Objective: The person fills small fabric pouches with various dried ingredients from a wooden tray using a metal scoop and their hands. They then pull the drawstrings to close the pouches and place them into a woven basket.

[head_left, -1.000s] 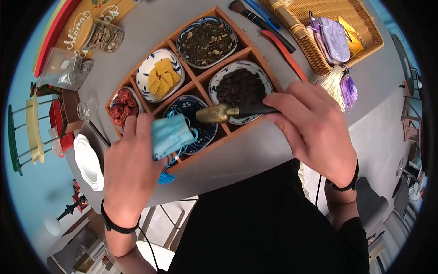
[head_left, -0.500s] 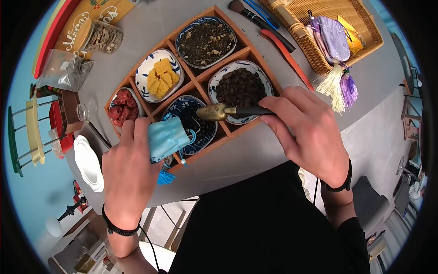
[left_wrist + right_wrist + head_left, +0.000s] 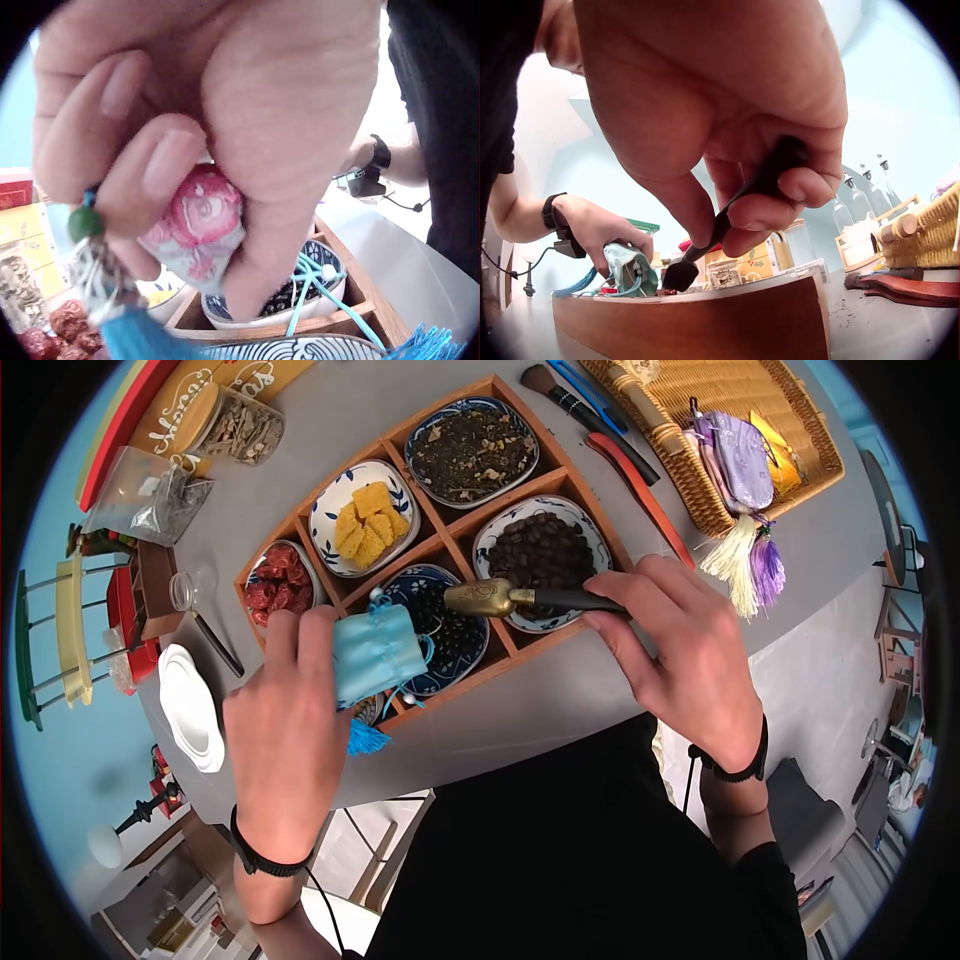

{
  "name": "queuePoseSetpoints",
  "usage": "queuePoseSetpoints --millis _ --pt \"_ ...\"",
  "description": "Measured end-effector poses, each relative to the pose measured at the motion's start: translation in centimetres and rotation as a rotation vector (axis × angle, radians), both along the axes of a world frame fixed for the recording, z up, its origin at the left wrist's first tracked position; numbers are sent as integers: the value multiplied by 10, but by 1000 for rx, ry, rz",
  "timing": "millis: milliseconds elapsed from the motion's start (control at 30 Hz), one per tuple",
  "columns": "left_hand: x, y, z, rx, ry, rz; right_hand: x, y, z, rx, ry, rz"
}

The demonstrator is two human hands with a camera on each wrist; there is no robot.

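Observation:
My left hand (image 3: 285,730) grips a light blue drawstring pouch (image 3: 375,655), its mouth toward the right. Pink flower embroidery on the pouch (image 3: 202,214) shows between thumb and fingers in the left wrist view. A blue tassel (image 3: 367,738) and cords with small beads hang from it. My right hand (image 3: 685,660) pinches the black handle of a small brass scoop (image 3: 480,598) between thumb and fingers. The scoop's head is over the edge of a blue patterned bowl of black beans (image 3: 460,635), pointing toward the pouch. What the scoop carries is hidden.
A divided wooden tray (image 3: 447,550) holds bowls of dark brown beans (image 3: 540,555), dried tea-like leaves (image 3: 475,455), yellow pieces (image 3: 370,525) and red dried fruit (image 3: 280,582). Rightward are red tongs (image 3: 640,495), a brush (image 3: 555,390) and a wicker basket (image 3: 700,480). White dishes (image 3: 190,710) stand left.
The head view has shifted, so the tray appears slightly farther right. Both hands keep their holds, with scoop and pouch close together over the black bean bowl. The scoop has moved slightly rightward and up in view.

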State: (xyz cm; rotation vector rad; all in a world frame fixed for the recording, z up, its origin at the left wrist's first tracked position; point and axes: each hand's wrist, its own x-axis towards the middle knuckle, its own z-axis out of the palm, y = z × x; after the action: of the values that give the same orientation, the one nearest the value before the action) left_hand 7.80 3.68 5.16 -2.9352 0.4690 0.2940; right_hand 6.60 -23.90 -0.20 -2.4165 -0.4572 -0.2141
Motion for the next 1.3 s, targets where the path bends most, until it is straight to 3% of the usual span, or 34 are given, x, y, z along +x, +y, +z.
queuePoseSetpoints --millis 133,367,433,467,533,567,600,767,900,1067,1133,1167,1200,1300 --pt "-4 0 5 -47 -16 63 1 0 0 5 4 -1" --pt "-5 16 -1 -68 16 5 -2 0 -1 20 11 -15" --pt "-6 28 -5 -333 57 23 -1 -1 1 34 6 -23" --pt "-7 32 -7 -324 44 18 -1 -1 2 31 19 -25" --pt "-10 46 -15 -742 288 364 1 0 4 51 14 -29" --pt "-14 60 -31 -847 256 286 3 1 6 48 21 -19" --pt "-17 63 -35 -935 327 388 4 1 6 44 32 -8" --pt "-34 77 -44 -1287 387 504 15 1 7 23 -42 72" --pt "-43 88 -39 -1291 369 326 28 0 8 -48 -12 165" --pt "-52 98 -34 -1374 367 309 41 6 3 -146 -97 198" --pt "-51 93 -24 -1297 277 405 43 9 1 -177 -123 215" --pt "-52 83 -17 -1473 218 553 44 11 2 -175 -135 214" --pt "-48 86 -18 -1367 168 582 45 11 3 -177 -153 214" --pt "-46 77 3 -1358 66 641 41 12 7 -187 -127 189"
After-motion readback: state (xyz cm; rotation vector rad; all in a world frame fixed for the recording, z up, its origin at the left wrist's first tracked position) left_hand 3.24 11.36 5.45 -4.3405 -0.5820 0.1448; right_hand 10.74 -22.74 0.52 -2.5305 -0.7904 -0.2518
